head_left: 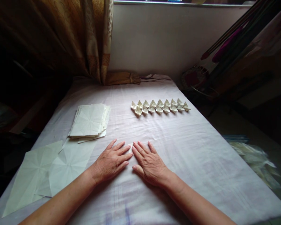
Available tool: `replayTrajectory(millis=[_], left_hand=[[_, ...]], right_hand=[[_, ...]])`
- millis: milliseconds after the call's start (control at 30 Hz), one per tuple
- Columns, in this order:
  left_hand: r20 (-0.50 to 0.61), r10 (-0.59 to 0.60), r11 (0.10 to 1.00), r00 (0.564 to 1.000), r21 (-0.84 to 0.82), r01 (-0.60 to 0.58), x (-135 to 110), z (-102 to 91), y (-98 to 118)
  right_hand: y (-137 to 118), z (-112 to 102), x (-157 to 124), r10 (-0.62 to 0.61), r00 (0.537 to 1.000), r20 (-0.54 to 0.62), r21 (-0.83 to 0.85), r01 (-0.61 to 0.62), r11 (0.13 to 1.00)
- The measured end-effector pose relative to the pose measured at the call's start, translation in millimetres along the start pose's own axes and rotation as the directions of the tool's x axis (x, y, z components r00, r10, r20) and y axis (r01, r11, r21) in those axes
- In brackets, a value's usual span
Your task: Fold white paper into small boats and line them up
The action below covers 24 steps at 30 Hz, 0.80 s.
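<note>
My left hand (112, 161) lies flat with its fingers spread, pointing right and away from me. Beside it rests my right hand (150, 165), also flat, its fingers stretched forward. Between the fingertips shows a small bit of white paper (130, 148); the hands cover the rest, so its shape is hidden. Beyond my right hand, several small folded paper boats (159, 107) stand in two close rows. A stack of creased paper sheets (89, 120) sits beyond my left hand. Nearer to me on the left, loose creased sheets (37, 167) overlap one another.
A pale cloth (201, 175) covers the table, its right edge sloping toward me. Gold curtains (93, 40) hang at the back left, and a brown fringed cloth (121, 78) lies along the far edge. Below the right edge is a clear plastic bag (255, 159).
</note>
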<state>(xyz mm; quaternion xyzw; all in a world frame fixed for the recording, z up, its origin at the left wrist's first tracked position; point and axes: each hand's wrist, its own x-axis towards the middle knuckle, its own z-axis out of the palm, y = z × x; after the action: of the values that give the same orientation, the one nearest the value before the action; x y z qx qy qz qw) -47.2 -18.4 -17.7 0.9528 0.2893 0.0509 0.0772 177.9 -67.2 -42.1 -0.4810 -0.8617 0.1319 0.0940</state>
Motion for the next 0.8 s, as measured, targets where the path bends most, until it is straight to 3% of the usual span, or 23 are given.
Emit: replayTrajectory(millis=[200,367,567,800], left_hand=[[0.018,-0.018,1.000,1.000,-0.001,0.018,-4,0.8,0],[0.004,-0.007,1.000,1.000,0.014,0.007,-3,-3.4,1],[-0.085,-0.027,1.000,0.996,0.002,0.027,10,6.6,22],[-0.078,-0.039,0.998,0.996,0.041,0.043,14,15.6,37]], right_hand=[[19,-10,-14,0.000,0.997,0.078,-0.015,0.001,1.000],[25,-18,-23,0.037,0.997,0.070,-0.035,-0.035,0.999],[24,-23,-21,0.022,0.998,0.062,-0.064,-0.018,0.998],[23,-14,-30,0.051,0.998,0.030,-0.068,-0.049,0.996]])
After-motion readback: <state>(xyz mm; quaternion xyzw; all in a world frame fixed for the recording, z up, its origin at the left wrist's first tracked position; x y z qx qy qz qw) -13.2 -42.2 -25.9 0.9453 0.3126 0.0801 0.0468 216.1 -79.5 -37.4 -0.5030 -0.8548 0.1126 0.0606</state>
